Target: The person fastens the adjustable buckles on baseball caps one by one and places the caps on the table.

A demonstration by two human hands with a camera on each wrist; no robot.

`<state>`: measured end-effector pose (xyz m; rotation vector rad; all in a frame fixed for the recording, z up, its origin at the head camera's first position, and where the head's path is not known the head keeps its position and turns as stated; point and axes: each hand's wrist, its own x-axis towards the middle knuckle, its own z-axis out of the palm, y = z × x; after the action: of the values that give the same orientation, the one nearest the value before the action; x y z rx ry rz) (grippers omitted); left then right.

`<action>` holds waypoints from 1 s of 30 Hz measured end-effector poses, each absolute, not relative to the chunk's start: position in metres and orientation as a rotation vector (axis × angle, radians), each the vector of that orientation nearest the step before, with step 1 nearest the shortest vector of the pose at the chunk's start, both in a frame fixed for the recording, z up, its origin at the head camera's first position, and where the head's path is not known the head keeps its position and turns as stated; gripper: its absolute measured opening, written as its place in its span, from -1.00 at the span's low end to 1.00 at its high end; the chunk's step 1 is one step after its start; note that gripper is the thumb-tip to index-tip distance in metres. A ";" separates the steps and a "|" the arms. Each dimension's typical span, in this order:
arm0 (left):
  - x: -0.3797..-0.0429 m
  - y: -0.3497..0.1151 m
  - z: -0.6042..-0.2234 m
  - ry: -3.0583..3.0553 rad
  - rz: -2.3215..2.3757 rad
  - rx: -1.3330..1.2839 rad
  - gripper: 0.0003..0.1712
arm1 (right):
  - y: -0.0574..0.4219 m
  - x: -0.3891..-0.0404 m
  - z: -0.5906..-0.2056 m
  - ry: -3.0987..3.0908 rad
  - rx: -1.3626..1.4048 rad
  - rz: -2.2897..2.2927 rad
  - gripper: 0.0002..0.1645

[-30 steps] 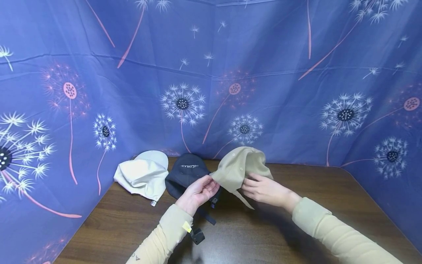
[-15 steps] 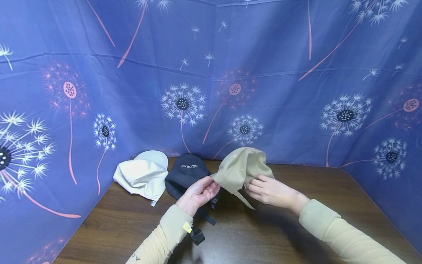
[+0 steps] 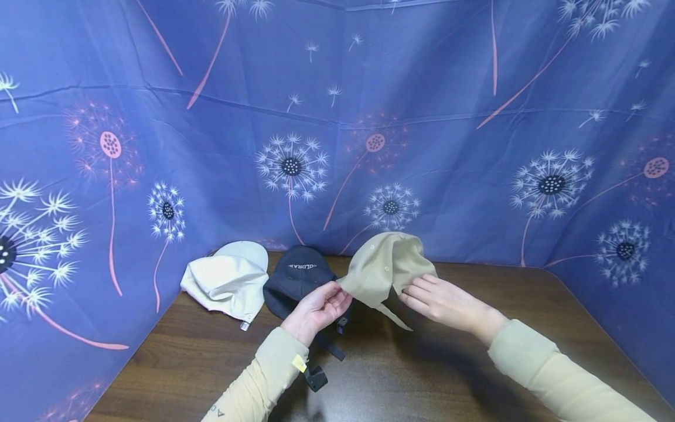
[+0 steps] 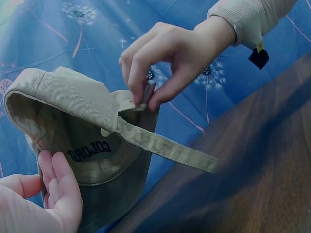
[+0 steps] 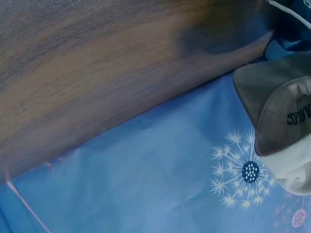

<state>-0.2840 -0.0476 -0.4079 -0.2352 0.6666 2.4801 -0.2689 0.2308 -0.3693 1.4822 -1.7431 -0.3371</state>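
Note:
A beige baseball cap (image 3: 369, 275) is held up above the table, its back opening toward me. My left hand (image 3: 318, 310) pinches the cap's left edge between thumb and fingers. On the opposite edge, my right hand (image 3: 448, 302) grips the cloth; the left wrist view shows its thumb and fingers pinching near the end of the back opening. A loose strap (image 4: 165, 148) hangs from the cap, and dark lettering (image 4: 90, 151) shows through inside. In the right wrist view only part of the cap's brim (image 5: 265, 97) is visible, and the right hand is out of that view.
A white cap (image 3: 227, 287) and a black cap (image 3: 297, 272) with white lettering lie on the wooden table (image 3: 379, 381), left of the beige one. Behind stands a blue dandelion-print cloth (image 3: 453, 193). A black wrist device (image 3: 316, 378) hangs at the left sleeve.
My right hand has shifted to the right along the cap's edge, its fingers closing on the cloth. The gap at the cap's back looks wider. My left hand has stayed put.

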 end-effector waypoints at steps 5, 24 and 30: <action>-0.284 -0.048 -0.408 0.682 2.476 -0.236 -0.84 | 0.228 -0.266 -0.359 -1.709 1.472 -0.162 -0.68; -0.280 -0.043 -0.414 0.806 2.393 -0.181 -0.76 | 0.226 -0.247 -0.299 -1.637 1.316 0.264 -0.78; -0.276 -0.040 -0.416 0.890 2.320 -0.160 -0.81 | 0.230 -0.245 -0.293 -1.646 1.258 0.305 -0.79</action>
<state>-0.2763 -0.0398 -0.4160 -0.1601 0.8902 2.3197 -0.2453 0.2296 -0.2926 1.2576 -1.6458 0.3053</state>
